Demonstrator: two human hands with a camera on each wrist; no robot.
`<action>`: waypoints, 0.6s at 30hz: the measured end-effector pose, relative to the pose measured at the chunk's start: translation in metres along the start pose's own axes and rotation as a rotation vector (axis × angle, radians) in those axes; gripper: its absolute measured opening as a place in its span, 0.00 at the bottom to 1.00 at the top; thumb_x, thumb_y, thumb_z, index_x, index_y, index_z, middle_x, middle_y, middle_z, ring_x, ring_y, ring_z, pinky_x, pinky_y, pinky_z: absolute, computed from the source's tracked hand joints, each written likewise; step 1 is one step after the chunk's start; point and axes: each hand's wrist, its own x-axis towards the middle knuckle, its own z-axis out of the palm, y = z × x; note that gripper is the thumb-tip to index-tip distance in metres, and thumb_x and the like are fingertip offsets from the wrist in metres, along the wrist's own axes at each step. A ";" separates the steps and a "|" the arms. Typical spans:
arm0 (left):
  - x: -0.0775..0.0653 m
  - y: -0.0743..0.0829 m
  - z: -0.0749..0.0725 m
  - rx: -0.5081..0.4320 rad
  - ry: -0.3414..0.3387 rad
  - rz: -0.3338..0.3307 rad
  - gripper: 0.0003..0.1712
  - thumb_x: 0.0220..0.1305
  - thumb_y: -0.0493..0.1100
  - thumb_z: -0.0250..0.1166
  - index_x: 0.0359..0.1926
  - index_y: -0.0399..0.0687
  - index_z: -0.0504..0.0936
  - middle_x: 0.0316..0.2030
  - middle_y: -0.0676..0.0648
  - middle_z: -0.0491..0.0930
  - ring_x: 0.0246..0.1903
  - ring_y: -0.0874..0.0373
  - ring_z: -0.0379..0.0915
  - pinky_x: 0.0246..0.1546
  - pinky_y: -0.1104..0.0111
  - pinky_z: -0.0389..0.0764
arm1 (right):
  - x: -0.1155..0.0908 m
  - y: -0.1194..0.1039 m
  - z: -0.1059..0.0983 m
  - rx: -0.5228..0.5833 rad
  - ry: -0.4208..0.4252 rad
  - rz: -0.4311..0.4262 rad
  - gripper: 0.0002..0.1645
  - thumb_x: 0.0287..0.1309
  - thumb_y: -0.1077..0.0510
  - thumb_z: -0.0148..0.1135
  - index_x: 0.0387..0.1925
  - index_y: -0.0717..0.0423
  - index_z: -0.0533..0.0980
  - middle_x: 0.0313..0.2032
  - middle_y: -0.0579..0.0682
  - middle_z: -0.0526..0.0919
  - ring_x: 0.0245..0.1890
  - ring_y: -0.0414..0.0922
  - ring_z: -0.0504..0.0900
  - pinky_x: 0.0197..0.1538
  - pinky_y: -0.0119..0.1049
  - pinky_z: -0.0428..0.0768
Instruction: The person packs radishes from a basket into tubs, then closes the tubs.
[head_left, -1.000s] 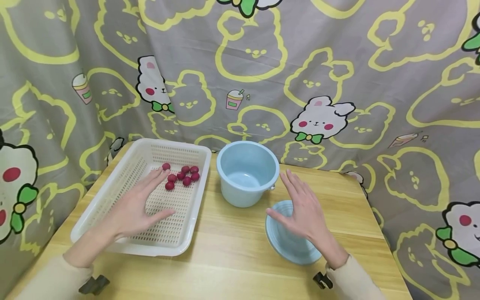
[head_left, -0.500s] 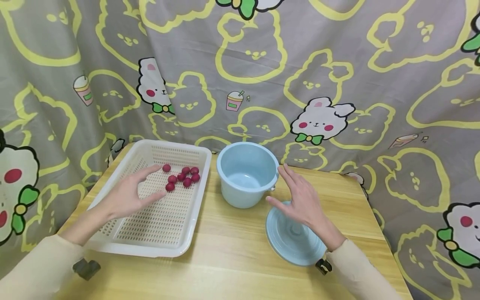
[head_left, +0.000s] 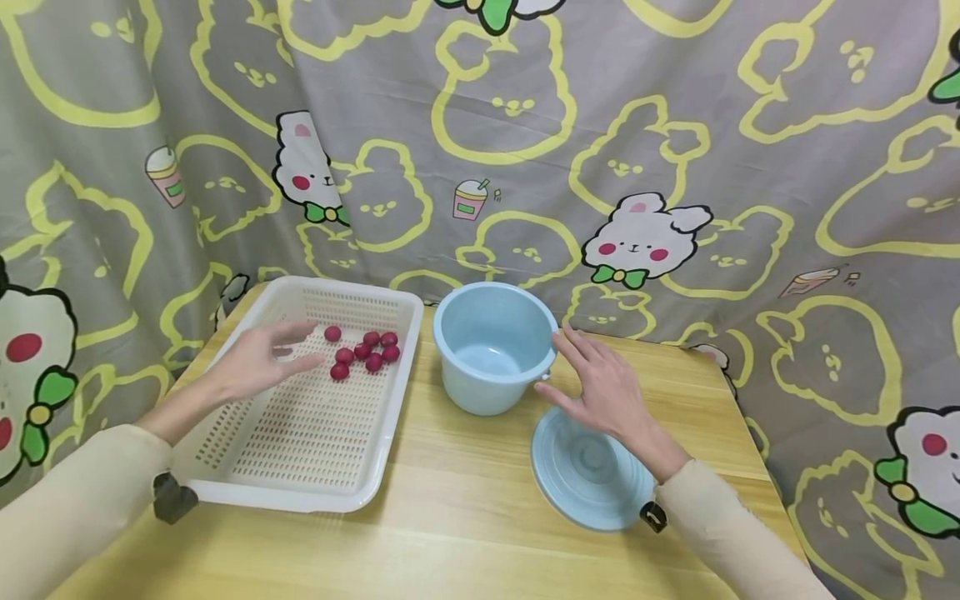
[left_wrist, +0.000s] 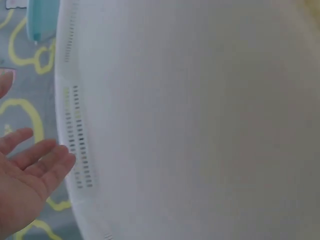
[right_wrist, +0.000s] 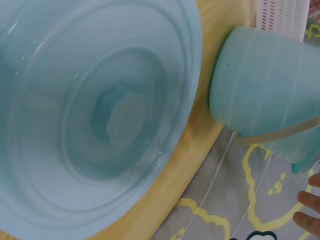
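My left hand point(head_left: 258, 362) hovers over the white perforated basket point(head_left: 307, 446), fingers spread loosely and holding nothing. Just right of its fingertips, several small, round, dark-red fruits point(head_left: 373, 362) lie on the basket floor. In the left wrist view the relaxed fingers overlap the basket's slotted wall point(left_wrist: 77, 135). A light-blue bucket point(head_left: 480, 390) stands upright without its cover, and its inside looks bare. My right hand point(head_left: 606, 392) is at the bucket's right rim, fingers extended, thumb near its side. Below that hand, a round blue lid point(head_left: 592, 492) lies on the table, its central knob point(right_wrist: 127, 117) visible.
The wooden table point(head_left: 442, 533) carries the basket at left, the bucket at back centre and the lid at right. A patterned grey curtain point(head_left: 517, 242) hangs right behind the table. The bucket's handle point(right_wrist: 285, 132) hangs along its side.
My left hand has drawn back leftward from above the fruits. The right hand has shifted slightly toward the bucket's rim, uncovering more of the lid. Fruits, basket and bucket stay put.
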 end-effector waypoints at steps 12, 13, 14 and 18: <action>0.020 -0.006 -0.017 0.017 -0.133 -0.117 0.42 0.75 0.61 0.64 0.74 0.33 0.69 0.68 0.26 0.75 0.66 0.27 0.75 0.60 0.34 0.81 | 0.003 0.005 0.002 -0.051 -0.010 -0.032 0.47 0.58 0.31 0.71 0.71 0.51 0.76 0.71 0.56 0.79 0.69 0.59 0.80 0.66 0.62 0.82; 0.022 -0.007 -0.018 0.033 -0.139 -0.120 0.43 0.74 0.62 0.64 0.73 0.33 0.70 0.67 0.26 0.76 0.65 0.28 0.75 0.59 0.34 0.82 | 0.003 0.005 0.002 -0.054 -0.006 -0.038 0.47 0.58 0.31 0.71 0.71 0.51 0.76 0.70 0.56 0.80 0.68 0.59 0.80 0.65 0.62 0.83; 0.025 -0.007 -0.019 0.043 -0.146 -0.123 0.43 0.74 0.62 0.64 0.73 0.33 0.70 0.67 0.26 0.77 0.65 0.28 0.75 0.59 0.34 0.82 | 0.003 0.005 0.003 -0.056 -0.001 -0.045 0.46 0.58 0.31 0.70 0.71 0.52 0.76 0.70 0.56 0.80 0.68 0.59 0.81 0.65 0.62 0.83; 0.035 -0.012 -0.021 0.053 -0.177 -0.125 0.42 0.74 0.62 0.64 0.72 0.33 0.72 0.64 0.26 0.79 0.64 0.28 0.76 0.58 0.35 0.82 | 0.003 0.006 0.004 -0.048 0.024 -0.069 0.45 0.61 0.28 0.67 0.70 0.52 0.77 0.68 0.57 0.82 0.66 0.60 0.82 0.62 0.62 0.85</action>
